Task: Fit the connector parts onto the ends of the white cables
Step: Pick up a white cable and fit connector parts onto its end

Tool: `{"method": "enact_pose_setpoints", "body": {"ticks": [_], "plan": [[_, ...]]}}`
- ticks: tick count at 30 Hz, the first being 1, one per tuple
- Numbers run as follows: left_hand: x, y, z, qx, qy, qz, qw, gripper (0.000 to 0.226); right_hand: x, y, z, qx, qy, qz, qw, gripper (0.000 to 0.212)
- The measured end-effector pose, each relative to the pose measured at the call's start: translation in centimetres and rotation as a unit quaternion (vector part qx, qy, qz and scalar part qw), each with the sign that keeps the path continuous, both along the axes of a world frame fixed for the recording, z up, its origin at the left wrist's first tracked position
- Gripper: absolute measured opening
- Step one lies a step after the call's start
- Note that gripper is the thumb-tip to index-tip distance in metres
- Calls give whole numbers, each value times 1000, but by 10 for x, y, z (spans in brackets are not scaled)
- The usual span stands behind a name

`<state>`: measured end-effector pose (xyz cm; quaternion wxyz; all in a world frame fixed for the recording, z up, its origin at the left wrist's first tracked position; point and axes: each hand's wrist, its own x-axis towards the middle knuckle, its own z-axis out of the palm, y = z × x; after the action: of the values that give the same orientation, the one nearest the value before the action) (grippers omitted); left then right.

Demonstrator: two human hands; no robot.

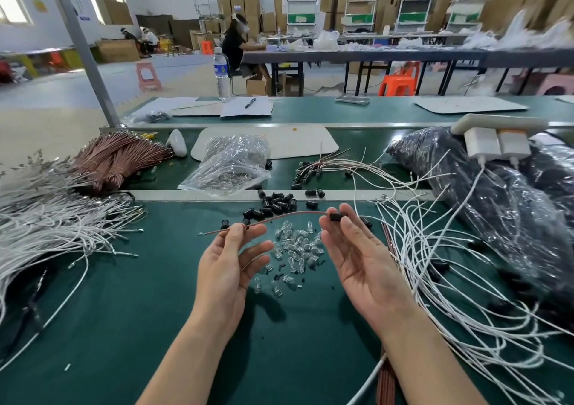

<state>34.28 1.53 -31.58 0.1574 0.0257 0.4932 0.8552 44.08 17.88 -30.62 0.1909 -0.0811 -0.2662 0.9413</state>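
Head: left hand (230, 264) pinches brown wire (289, 216), right hand (357, 255) pinches black connector (336, 217).

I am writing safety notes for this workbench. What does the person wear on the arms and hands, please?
Nothing that shows. The left hand and the right hand are bare: no gloves, no rings. The left forearm and right forearm are bare too, with no sleeves, watch or wristband in view.
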Motion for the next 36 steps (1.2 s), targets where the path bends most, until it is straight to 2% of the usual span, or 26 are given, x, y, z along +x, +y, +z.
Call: {"method": "enact_pose_setpoints", "body": {"ticks": [11, 15, 19, 25, 28, 32, 36], "plan": [[3, 2, 2, 27, -25, -24, 999, 25, 0, -2, 1, -4, -2, 0, 1000, 25], [6, 3, 1, 46, -3, 6, 999, 23, -2, -5, 1, -2, -16, 0, 1000, 25], [4, 0, 1, 116, -20, 41, 992, 19, -1, -7, 2, 8, -38, -7, 999, 25], [6, 3, 3, 172, -65, 1, 983, 22, -1, -10, 3, 4, -34, 7, 999, 23], [10, 7, 3, 145, -59, -31, 987, 21, -3, -12, 2, 30, -30, 26, 999, 23], [21, 13, -1, 48, 16, -84, 995, 24, -8, -26, -3, 117, -46, 51, 991, 23], [19, 10, -1, 18, 35, -65, 997, 24, -10, -28, -4, 141, -56, 24, 988, 24]]}}
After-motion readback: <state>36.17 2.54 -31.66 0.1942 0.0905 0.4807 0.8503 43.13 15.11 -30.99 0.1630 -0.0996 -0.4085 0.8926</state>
